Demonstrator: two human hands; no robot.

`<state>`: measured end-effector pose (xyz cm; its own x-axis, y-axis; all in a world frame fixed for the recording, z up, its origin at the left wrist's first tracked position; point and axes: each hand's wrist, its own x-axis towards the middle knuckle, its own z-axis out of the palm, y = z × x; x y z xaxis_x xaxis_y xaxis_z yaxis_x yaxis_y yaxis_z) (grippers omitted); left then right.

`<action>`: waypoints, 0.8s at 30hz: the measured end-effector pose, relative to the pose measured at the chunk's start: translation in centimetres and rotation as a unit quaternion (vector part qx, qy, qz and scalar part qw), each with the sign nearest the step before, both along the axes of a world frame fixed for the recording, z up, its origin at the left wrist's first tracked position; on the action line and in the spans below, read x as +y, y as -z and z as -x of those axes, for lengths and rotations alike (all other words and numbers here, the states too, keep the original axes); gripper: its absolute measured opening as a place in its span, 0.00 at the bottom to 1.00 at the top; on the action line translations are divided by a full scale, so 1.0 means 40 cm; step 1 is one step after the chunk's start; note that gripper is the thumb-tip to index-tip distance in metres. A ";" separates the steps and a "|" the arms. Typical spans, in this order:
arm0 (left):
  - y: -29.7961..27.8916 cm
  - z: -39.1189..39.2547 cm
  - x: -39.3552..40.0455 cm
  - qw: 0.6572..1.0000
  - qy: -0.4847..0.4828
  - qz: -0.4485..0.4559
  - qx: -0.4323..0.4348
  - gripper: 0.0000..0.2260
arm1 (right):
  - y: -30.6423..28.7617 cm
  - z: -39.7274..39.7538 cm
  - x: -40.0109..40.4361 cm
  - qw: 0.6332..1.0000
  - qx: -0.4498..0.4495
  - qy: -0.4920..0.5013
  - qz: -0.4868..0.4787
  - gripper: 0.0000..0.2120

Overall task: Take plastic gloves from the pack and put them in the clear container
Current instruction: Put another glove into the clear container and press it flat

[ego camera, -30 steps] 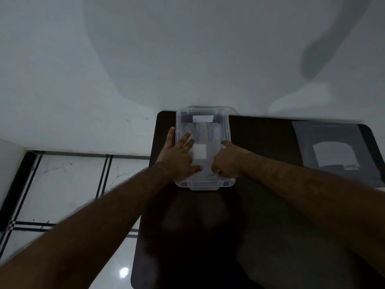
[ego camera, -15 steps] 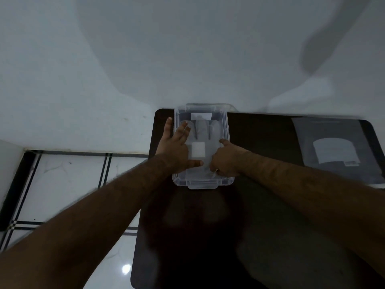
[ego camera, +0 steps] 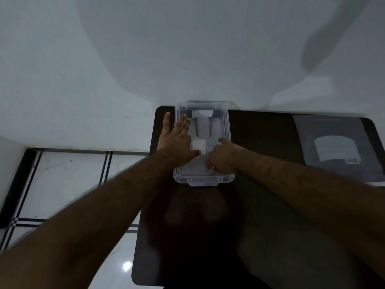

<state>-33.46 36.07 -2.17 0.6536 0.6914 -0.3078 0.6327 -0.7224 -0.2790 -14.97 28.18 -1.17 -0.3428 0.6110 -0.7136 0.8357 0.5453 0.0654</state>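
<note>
The clear container (ego camera: 227,130) stands on the dark table near its far left corner. A translucent plastic glove (ego camera: 205,128) lies flat inside it, fingers pointing to the far wall, beside a white square patch (ego camera: 198,145). My left hand (ego camera: 177,140) lies flat over the container's left rim, fingers spread and thumb inside on the glove. My right hand (ego camera: 223,156) is inside the near right part, fingers curled on the glove's cuff end and index finger stretched out. The pack of gloves (ego camera: 335,147) lies flat at the table's far right.
The dark table (ego camera: 266,134) ends just left of the container, above a white tiled floor (ego camera: 68,184). A white wall (ego camera: 187,49) rises right behind the table's far edge. A clear lid (ego camera: 231,103) peeks out behind the container.
Both hands stay in the container on the glove. My left fingers have crept a little farther along the left rim, and the view has shifted slightly.
</note>
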 end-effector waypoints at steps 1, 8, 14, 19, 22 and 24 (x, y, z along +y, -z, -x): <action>0.000 0.000 0.009 1.000 -0.016 0.003 0.006 0.41 | 0.004 0.004 0.000 1.000 -0.003 0.000 0.004 0.19; 0.001 0.020 0.031 1.000 -0.028 0.000 0.003 0.43 | -0.001 0.011 -0.001 1.000 -0.016 -0.020 0.003 0.16; -0.023 0.022 0.033 0.997 -0.063 0.000 -0.039 0.47 | -0.011 0.015 0.012 1.000 -0.012 -0.020 -0.008 0.18; -0.036 0.007 0.022 0.994 -0.026 0.036 -0.101 0.36 | -0.018 0.014 0.010 1.000 0.009 0.005 -0.004 0.19; -0.035 0.000 -0.023 0.987 0.103 0.088 -0.083 0.20 | -0.035 0.008 0.015 1.000 -0.006 0.005 0.009 0.16; -0.026 -0.003 -0.049 0.980 0.162 0.113 -0.013 0.15 | -0.050 0.017 0.017 0.997 -0.047 0.016 0.056 0.14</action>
